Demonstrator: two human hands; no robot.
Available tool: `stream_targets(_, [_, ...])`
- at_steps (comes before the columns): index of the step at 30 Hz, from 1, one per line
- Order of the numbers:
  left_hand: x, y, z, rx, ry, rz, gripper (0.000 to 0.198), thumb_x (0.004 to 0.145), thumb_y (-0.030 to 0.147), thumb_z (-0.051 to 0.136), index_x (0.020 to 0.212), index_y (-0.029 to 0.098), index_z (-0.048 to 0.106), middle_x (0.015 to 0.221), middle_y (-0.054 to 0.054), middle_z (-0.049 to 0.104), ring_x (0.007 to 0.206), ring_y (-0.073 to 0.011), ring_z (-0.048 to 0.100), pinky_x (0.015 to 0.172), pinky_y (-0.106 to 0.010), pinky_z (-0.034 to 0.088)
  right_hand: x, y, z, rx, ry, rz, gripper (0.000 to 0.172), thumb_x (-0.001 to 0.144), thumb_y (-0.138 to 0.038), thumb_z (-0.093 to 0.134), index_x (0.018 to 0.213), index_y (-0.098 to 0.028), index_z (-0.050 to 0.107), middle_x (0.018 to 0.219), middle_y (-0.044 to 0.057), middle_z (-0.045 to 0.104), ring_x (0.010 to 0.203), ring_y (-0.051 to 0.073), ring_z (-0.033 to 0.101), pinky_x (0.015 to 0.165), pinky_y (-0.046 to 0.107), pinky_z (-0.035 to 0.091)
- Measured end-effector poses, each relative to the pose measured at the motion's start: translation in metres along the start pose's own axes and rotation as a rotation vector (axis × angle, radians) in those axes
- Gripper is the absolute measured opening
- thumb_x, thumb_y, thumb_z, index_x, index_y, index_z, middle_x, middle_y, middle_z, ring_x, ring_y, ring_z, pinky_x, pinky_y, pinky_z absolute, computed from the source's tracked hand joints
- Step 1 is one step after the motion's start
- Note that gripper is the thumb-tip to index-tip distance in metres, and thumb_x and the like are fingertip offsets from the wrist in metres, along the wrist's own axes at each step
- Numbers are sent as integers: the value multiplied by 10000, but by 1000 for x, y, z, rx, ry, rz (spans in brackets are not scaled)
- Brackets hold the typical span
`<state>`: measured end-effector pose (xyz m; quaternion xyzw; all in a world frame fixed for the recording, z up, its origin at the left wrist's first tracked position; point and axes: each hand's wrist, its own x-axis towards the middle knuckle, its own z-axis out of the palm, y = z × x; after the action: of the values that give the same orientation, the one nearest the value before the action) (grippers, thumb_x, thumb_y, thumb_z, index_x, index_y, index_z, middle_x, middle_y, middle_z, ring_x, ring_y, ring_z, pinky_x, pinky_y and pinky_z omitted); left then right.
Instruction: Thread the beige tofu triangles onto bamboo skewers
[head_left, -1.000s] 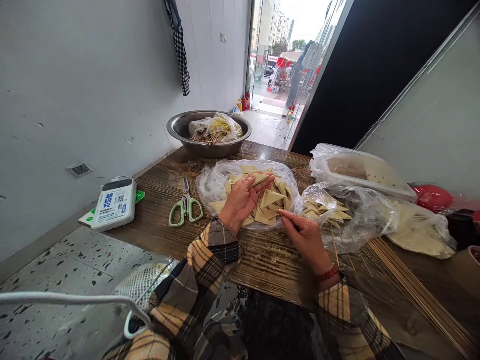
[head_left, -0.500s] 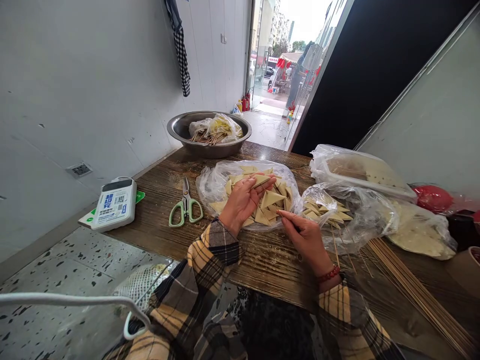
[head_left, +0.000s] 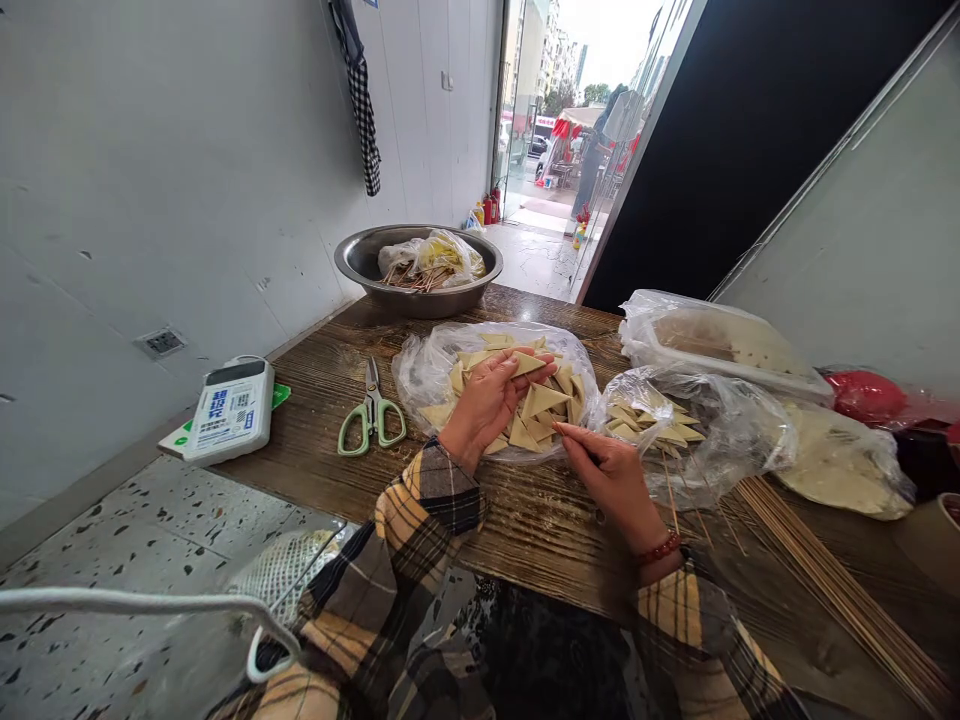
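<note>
My left hand is palm up over the pile, its thumb pressed on a thin tan triangular tofu slice that lies along the fingers. Below it, several similar tofu slices lie heaped on an opened clear plastic bag. Pinched between the thumb and fingers of my right hand is a thin bamboo skewer, mostly hidden by the hand, its tip pointing up and left towards the pile. Just right of that hand, skewered tofu slices rest in a second clear bag, their sticks pointing towards me.
Green-handled scissors and a white boxed device lie to the left. A metal basin with bagged skewers stands at the far edge. Loose bamboo skewers lie at right, near a wrapped tray and a red bag.
The tofu slice in my left hand has shifted slightly over the fingers. My right hand and the skewer stay nearly where they were.
</note>
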<state>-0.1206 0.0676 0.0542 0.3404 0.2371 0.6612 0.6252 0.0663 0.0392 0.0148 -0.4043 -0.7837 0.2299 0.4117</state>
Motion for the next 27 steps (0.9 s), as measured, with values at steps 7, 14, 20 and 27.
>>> stream_targets(7, [-1,-4,0,31,-36,11,174,841,216,576,973,111,618,1059,-147,708,985,-236,684,950,-357,455,0,-2,2,0,10,22,274,897,-273,528,1076,-199,722,1035,57,747,903,219,720,800,338,560])
stream_targets(14, [0,-12,1,35,-26,-8,188,828,237,598,974,120,616,1050,-133,708,954,-223,685,913,-353,476,-1,-1,7,-31,40,14,278,900,-269,523,1090,-205,715,1065,59,737,931,224,715,805,331,558])
stream_targets(20, [-2,-13,4,53,-10,-44,218,800,274,629,970,140,603,1050,-122,704,959,-228,676,868,-358,502,-2,2,10,-37,61,3,274,909,-277,513,1074,-205,719,1048,57,743,909,215,719,798,323,558])
stream_targets(27, [-4,-12,7,53,-17,-42,207,792,282,650,940,138,636,1028,-115,712,993,-237,667,926,-355,479,-2,1,12,-38,87,11,274,910,-285,511,1079,-217,715,1050,49,743,914,215,719,806,333,563])
